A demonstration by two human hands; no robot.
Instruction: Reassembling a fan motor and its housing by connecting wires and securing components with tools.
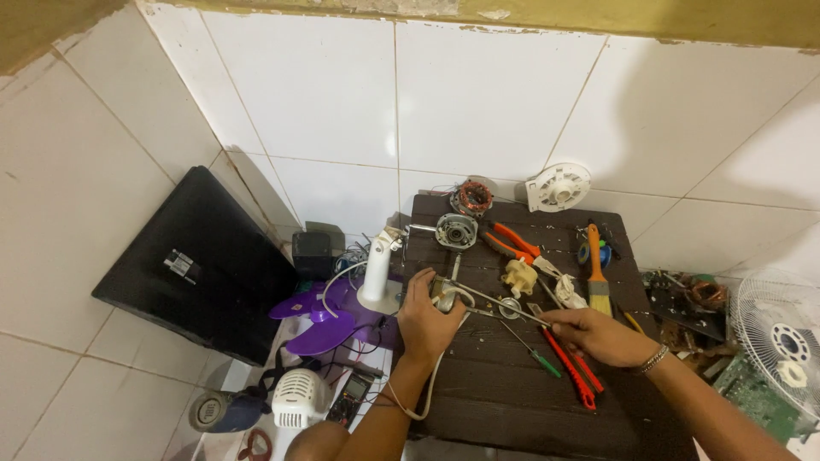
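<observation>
Hands work over a dark slatted wooden table (512, 401) set against white glossy wall tiles. Left hand (424, 318) is closed around a small metal part (443, 296) near the table's left edge; right hand (598, 335), a bracelet at its wrist, pinches a thin metal rod (495, 304) whose far end meets that part. A white cord (424, 394) loops below the left wrist. Scattered on the table: round motor (456, 230) with copper windings, orange pliers (512, 245), flat brush (597, 275) with orange handle, red-handled tool (574, 373), green screwdriver (534, 352). Left of the table lie a purple fan blade (320, 323), white plastic stand (377, 275) and black case (201, 265). A white wire fan grille (779, 329) sits at right.
</observation>
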